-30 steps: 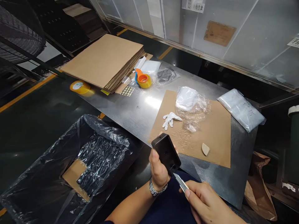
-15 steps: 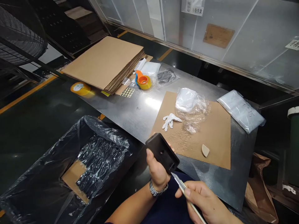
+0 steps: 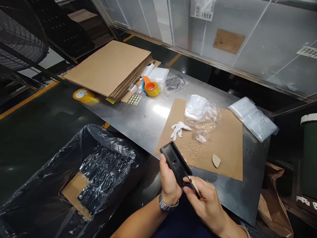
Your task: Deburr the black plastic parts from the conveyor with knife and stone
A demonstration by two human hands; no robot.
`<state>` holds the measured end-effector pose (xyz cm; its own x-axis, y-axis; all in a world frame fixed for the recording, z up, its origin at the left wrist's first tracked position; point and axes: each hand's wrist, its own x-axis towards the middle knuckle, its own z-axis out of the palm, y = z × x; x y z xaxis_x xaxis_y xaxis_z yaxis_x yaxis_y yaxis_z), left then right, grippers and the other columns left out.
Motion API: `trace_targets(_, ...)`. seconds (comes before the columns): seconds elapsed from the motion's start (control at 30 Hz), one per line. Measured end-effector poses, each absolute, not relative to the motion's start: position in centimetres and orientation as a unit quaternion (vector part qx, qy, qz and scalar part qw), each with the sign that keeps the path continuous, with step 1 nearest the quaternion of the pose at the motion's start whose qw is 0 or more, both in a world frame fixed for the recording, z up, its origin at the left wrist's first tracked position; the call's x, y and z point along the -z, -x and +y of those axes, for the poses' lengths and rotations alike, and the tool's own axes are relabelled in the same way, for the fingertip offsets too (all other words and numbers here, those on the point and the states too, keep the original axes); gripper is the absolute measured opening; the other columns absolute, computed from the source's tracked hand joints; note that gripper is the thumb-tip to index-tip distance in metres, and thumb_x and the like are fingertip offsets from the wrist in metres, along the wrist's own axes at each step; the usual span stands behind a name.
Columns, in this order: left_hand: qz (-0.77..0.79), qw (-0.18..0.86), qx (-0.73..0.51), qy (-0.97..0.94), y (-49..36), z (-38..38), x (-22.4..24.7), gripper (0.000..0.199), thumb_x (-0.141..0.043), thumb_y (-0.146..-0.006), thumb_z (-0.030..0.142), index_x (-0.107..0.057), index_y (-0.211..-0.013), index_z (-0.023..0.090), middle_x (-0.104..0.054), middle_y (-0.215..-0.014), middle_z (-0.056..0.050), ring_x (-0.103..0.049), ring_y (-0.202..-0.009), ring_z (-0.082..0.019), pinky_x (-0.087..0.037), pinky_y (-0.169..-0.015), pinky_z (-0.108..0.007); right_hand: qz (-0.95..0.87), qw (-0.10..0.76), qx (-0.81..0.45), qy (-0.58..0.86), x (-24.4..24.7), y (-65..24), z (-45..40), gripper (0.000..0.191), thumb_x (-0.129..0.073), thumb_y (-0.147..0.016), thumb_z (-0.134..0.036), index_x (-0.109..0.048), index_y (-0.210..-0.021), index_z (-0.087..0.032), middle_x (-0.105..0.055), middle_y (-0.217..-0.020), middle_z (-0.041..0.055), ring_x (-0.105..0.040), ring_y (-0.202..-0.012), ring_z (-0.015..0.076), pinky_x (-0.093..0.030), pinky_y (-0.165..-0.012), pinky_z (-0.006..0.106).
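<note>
A hollow black case [image 3: 177, 167] tilts beside a slim knife [image 3: 194, 187].

the left forearm [image 3: 142, 218] is bare and comes from the bottom edge, rising toward the upper right. the left hand [image 3: 170, 186] is bent in a holding grip, with its thumb [image 3: 163, 163] pointing up and away from the body; its other fingers are mostly hidden. the right forearm [image 3: 229, 224] enters from the lower right and leans to the left. the right hand [image 3: 205, 200] makes a pinch between thumb and forefinger. both hands are very near each other; whether they touch, i cannot tell.
</note>
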<state>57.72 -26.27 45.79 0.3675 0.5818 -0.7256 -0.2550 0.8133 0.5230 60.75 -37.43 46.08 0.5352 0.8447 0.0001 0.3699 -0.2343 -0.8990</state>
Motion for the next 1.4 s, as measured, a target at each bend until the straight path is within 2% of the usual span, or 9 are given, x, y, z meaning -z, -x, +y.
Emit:
trace_targets(0.17, 0.534, 0.804, -0.21, -0.157, -57.9, -26.2, -45.5, 0.051, -0.044, -0.073, 0.062, -0.058, -0.074, 0.013, -0.059, -0.056, -0.002, -0.055, -0.046, -0.013, -0.044, -0.046, -0.024, -0.549, 0.426, -0.003, 0.719, -44.4, -60.1, -37.0, 0.022, -0.046, -0.084, -0.009, -0.056, -0.103, -0.006, -0.055, -0.057, 0.0033, -0.046, -0.052, 0.014, -0.031, -0.047, 0.026)
trace_targets(0.27, 0.54, 0.808, -0.191, -0.134, -58.2, -26.0, -45.3, 0.047, -0.044, -0.076, 0.057, -0.057, -0.074, 0.013, -0.059, -0.056, -0.002, -0.054, -0.045, -0.013, -0.044, -0.046, -0.024, -0.589, 0.393, 0.085, 0.701, -43.7, -59.7, -37.0, 0.019, -0.046, -0.082, -0.006, -0.055, -0.099, -0.005, -0.053, -0.053, 0.0028, -0.042, -0.05, 0.0139, -0.027, -0.047, 0.027)
trace_targets(0.37, 0.538, 0.814, -0.189, -0.113, -58.5, -25.8, -45.0, 0.043, -0.042, -0.079, 0.054, -0.056, -0.074, 0.013, -0.059, -0.057, -0.002, -0.054, -0.045, -0.012, -0.045, -0.046, -0.024, -0.566, 0.413, 0.052, 0.711, -43.4, -59.4, -37.1, 0.011, -0.045, -0.084, -0.009, -0.055, -0.086, -0.01, -0.051, -0.053, 0.0017, -0.041, -0.049, 0.0126, -0.027, -0.048, 0.026)
trace_targets(0.53, 0.514, 0.826, -0.198, -0.124, -58.4, -25.6, -44.7, 0.042, -0.042, -0.08, 0.052, -0.057, -0.077, 0.013, -0.059, -0.06, -0.002, -0.055, -0.049, -0.013, -0.046, -0.046, -0.023, -0.494, 0.452, -0.08, 0.738, -44.1, -60.6, -38.2, 0.023, -0.037, -0.09, -0.019, -0.046, -0.068, -0.018, -0.045, -0.053, -0.0016, -0.04, -0.047, 0.0102, -0.029, -0.047, 0.023)
trace_targets(0.6, 0.498, 0.832, -0.205, -0.134, -58.3, -25.5, -44.9, 0.042, -0.041, -0.08, 0.052, -0.058, -0.077, 0.013, -0.059, -0.059, -0.002, -0.055, -0.048, -0.013, -0.045, -0.046, -0.023, -0.453, 0.421, -0.12, 0.777, -44.6, -61.6, -39.1, 0.025, -0.036, -0.092, -0.029, -0.047, -0.072, -0.018, -0.047, -0.055, -0.0018, -0.044, -0.048, 0.0104, -0.031, -0.047, 0.022)
trace_targets(0.7, 0.477, 0.843, -0.205, -0.144, -58.1, -25.4, -45.3, 0.045, -0.04, -0.08, 0.053, -0.059, -0.076, 0.012, -0.059, -0.059, -0.003, -0.054, -0.047, -0.012, -0.046, -0.046, -0.023, -0.422, 0.323, -0.161, 0.832, -45.5, -62.8, -40.4, 0.027, -0.028, -0.094, -0.034, -0.05, -0.091, -0.018, -0.056, -0.065, 0.0002, -0.054, -0.056, 0.0126, -0.036, -0.051, 0.022)
trace_targets(0.93, 0.454, 0.851, -0.203, -0.171, -57.8, -25.5, -45.9, 0.05, -0.039, -0.079, 0.056, -0.061, -0.077, 0.011, -0.061, -0.062, -0.004, -0.055, -0.05, -0.012, -0.047, -0.05, -0.023, -0.533, 0.138, -0.055, 0.833, -47.4, -63.2, -41.8, 0.033, -0.027, -0.095, -0.031, -0.058, -0.097, -0.019, -0.054, -0.059, -0.0013, -0.053, -0.05, 0.0126, -0.032, -0.048, 0.024)
trace_targets(1.1, 0.438, 0.846, -0.222, -0.205, -57.6, -25.6, -45.9, 0.049, -0.04, -0.079, 0.057, -0.06, -0.081, 0.012, -0.061, -0.066, -0.004, -0.055, -0.051, -0.013, -0.046, -0.049, -0.024, -0.557, 0.112, 0.006, 0.823, -48.0, -63.0, -41.9, 0.036, -0.028, -0.095, -0.03, -0.061, -0.1, -0.018, -0.052, -0.056, -0.0018, -0.051, -0.048, 0.0116, -0.03, -0.05, 0.025)
trace_targets(1.4, 0.436, 0.847, -0.215, -0.216, -57.5, -25.7, -46.1, 0.049, -0.036, -0.08, 0.057, -0.059, -0.082, 0.013, -0.06, -0.066, -0.004, -0.054, -0.052, -0.013, -0.045, -0.05, -0.025, -0.567, 0.106, 0.012, 0.817, -48.1, -63.1, -41.7, 0.037, -0.028, -0.095, -0.029, -0.063, -0.1, -0.018, -0.05, -0.053, -0.0024, -0.048, -0.045, 0.0107, -0.027, -0.049, 0.026)
